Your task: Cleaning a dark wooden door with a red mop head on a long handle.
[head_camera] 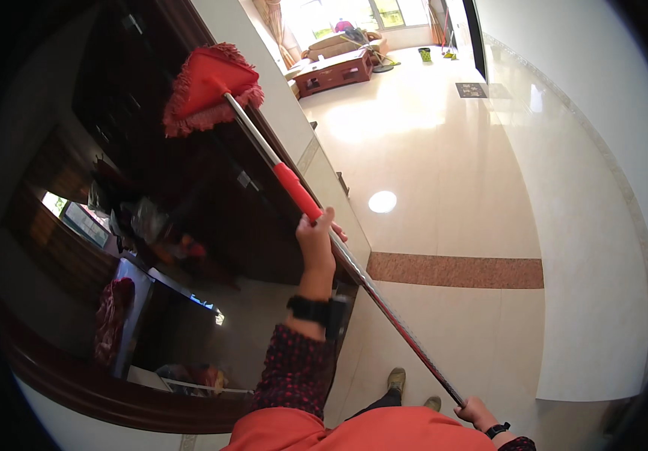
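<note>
A mop with a long metal pole point(383, 301) runs diagonally across the view. Its red triangular head with a shaggy pink-red fringe point(211, 84) is raised at the upper left, in front of a dark wooden door point(188, 163); whether it touches the door I cannot tell. My left hand point(319, 234) is closed around the pole, just below the red grip sleeve point(298, 191). At the lower right, my right hand point(473, 411) holds the pole's far end.
Through the doorway on the left is a dim room with a bed point(132, 304). A wooden coffee table point(332, 73), a sofa point(335, 46) and a small bin point(425, 54) stand at the far end. A tiled wall point(583, 225) is on the right.
</note>
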{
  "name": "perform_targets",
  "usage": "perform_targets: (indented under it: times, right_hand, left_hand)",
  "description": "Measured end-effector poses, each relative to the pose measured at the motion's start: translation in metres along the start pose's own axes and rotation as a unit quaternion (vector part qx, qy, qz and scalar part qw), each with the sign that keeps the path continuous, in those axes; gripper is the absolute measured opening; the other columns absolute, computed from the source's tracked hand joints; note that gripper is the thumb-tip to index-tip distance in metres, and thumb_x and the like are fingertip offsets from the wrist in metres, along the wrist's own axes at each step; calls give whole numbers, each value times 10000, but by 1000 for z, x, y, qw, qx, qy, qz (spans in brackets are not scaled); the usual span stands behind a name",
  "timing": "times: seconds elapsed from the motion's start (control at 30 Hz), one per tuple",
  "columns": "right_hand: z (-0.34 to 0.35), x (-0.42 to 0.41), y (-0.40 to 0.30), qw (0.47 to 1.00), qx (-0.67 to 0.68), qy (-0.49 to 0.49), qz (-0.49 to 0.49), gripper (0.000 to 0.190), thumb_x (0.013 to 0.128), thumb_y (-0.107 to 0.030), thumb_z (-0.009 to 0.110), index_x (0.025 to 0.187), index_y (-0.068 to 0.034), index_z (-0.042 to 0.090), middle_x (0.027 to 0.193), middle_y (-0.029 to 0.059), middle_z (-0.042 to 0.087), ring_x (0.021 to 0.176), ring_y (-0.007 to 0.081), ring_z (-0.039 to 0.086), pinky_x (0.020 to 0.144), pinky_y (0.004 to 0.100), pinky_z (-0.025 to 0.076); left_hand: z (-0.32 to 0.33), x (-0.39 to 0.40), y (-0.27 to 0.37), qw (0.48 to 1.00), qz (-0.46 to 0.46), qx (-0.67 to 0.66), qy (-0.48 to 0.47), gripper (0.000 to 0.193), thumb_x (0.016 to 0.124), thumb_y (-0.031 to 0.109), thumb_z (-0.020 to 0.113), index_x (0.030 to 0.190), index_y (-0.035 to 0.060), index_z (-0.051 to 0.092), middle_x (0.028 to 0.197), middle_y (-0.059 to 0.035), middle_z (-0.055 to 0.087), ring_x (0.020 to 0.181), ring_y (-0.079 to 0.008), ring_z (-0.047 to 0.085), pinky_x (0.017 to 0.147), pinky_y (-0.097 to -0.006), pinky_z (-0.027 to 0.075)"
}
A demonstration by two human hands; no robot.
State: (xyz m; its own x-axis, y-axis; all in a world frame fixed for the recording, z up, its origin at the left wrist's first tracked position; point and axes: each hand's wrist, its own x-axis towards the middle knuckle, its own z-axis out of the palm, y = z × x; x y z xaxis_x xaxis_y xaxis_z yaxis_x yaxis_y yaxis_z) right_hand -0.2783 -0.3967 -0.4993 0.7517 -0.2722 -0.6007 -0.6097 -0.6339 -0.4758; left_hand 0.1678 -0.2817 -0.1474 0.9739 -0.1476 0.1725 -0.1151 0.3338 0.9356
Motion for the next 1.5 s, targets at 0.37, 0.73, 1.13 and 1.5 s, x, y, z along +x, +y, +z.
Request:
perform_targets:
  times: [0.37,0.73,1.13,1.5]
  right_hand:
    - [52,-115,92,974,112,-92,176,293,631,-312,631,756,-47,638,699,187,597,700,332,599,617,366,466]
    - [56,-197,80,917,98,-197,333,393,576,-375,662,786,-43,640,768,199,607,746,333,603,662,357,470]
    - [25,-190,-2,862,194,-281,376,295,674,-305,606,734,-16,597,630,122,551,570,269,536,529,366,419]
    - [13,-246,-42,950,51,-51,303,208,751,-226,578,688,-31,542,589,126,555,488,314,512,445,412,392]
  left_hand:
    - [-72,-68,-166,983,-68,168,-14,169,687,-2,558,829,3,466,580,-65,497,429,-171,523,418,-277,447]
    - [-118,-122,-282,937,-270,222,-21,128,644,21,552,748,-26,495,590,-76,524,475,-183,541,458,-296,445]
    - [-164,-150,-386,873,-481,72,44,179,737,84,578,829,9,444,627,-82,511,515,-205,557,483,-327,495]
    - [-167,-245,-415,739,-650,157,86,108,753,-46,451,804,21,384,629,-99,478,491,-224,513,428,-394,485]
